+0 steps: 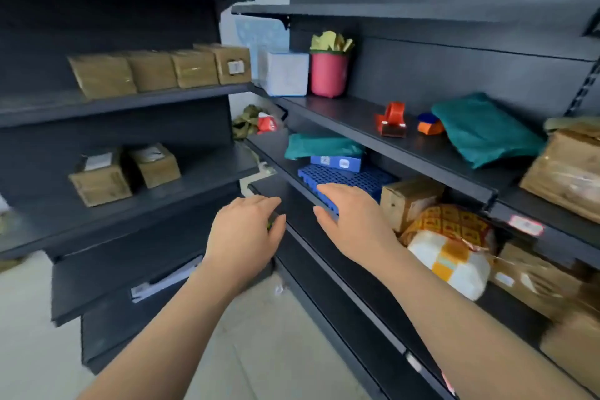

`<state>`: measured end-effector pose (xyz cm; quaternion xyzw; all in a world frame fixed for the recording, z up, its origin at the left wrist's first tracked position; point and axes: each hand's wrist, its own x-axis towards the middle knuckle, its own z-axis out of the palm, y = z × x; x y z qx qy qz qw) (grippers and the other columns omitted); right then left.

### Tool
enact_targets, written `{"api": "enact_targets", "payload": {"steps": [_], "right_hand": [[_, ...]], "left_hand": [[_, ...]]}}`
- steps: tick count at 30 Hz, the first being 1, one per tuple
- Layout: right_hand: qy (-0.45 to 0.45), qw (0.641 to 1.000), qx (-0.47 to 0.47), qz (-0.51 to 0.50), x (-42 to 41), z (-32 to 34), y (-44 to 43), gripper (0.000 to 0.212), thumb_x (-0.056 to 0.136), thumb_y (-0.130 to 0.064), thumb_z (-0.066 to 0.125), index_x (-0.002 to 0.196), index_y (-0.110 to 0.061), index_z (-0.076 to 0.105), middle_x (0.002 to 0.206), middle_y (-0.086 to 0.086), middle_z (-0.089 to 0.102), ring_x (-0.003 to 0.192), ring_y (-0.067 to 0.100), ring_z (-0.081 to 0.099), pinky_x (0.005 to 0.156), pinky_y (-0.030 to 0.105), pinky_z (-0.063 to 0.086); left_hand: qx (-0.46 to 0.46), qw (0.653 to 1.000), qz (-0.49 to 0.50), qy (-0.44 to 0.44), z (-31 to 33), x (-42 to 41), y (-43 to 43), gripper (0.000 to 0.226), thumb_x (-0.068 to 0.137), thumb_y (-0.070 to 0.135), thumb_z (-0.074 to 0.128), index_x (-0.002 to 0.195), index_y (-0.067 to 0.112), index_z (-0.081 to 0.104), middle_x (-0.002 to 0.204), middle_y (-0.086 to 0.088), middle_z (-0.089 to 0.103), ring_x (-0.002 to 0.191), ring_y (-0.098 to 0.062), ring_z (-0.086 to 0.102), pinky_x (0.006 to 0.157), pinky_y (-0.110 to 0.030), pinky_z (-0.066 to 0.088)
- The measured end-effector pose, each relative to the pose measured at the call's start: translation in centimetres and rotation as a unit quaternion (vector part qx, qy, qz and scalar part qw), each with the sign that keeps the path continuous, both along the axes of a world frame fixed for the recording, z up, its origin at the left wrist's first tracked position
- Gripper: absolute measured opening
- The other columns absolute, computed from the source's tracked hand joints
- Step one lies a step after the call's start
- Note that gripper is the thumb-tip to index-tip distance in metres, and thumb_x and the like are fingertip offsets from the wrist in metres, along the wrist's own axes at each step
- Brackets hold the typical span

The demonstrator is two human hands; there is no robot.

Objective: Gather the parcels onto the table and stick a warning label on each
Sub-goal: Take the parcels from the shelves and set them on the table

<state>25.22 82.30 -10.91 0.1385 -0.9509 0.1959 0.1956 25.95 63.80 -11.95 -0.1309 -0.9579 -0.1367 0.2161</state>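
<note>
Gathering stage, and early by my reading: no bench in view, and every parcel seen sits on shelving. Landmark: the blue slatted tray (344, 177). The right hand (354, 219) reaches to the tray's near edge, fingers straight and released, thumb spread, gripping nothing; whether the tips touch the tray I cannot tell. The left hand (246, 232) hangs just left of the tray, fingers bent; a green speck shows by the thumb, so I cannot tell whether it pinches something. Parcels: a brown carton (409, 201) just right of the tray; a row of four (156, 70) up and well left of it; a pair (126, 172) well left of it, level with it; taped parcels (566, 170) far right of it, and more (532, 281) below and right. Some bear white slips, but no warning label can be made out, so I judge that the labelling is wholly undone, as is the carrying. Containers: the tray carries a small blue box (336, 163), with a folded teal cloth (323, 145) on top of that. Above the tray a pink bucket (328, 76) holds crumpled yellow-green sheets (329, 40). Also above the tray, slightly left, is a white box (283, 72), contents hidden. A patterned sack (454, 247) lies right of the tray past the carton, contents hidden.
</note>
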Motion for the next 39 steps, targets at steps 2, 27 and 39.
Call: {"api": "enact_targets", "payload": {"steps": [2,27,39], "right_hand": [[0.004,1.000,0.002,0.030,-3.9,0.3,-1.9,0.041,0.093,-0.030,0.054,0.130,-0.013,0.054,0.127,0.004,0.060,0.116,0.026,0.051,0.099,0.037,0.038],[0.033,0.967,-0.027,0.251,-39.6,6.5,-31.9,0.045,0.094,-0.038,0.051,0.136,-0.022,0.049,0.137,-0.003,0.053,0.112,0.018,0.057,0.099,0.034,0.043],[0.017,0.977,-0.058,0.206,-52.9,9.5,-45.4,0.047,0.094,-0.039,0.050,0.137,-0.022,0.047,0.129,0.001,0.059,0.112,0.019,0.057,0.088,0.031,0.047]], "left_hand": [[0.006,0.999,0.035,0.010,0.2,-2.6,-1.9,0.030,0.092,0.033,0.051,0.117,0.022,0.064,0.110,0.003,0.067,0.099,-0.025,0.060,0.084,-0.035,0.048],[0.012,0.952,0.295,0.073,6.6,-30.1,-30.8,0.039,0.094,0.039,0.047,0.128,0.022,0.055,0.118,0.001,0.064,0.107,-0.025,0.056,0.083,-0.037,0.046],[0.060,0.952,0.299,0.034,10.0,-43.1,-44.9,0.048,0.094,0.042,0.046,0.139,0.024,0.041,0.129,-0.008,0.052,0.110,-0.030,0.055,0.083,-0.039,0.049]]}}
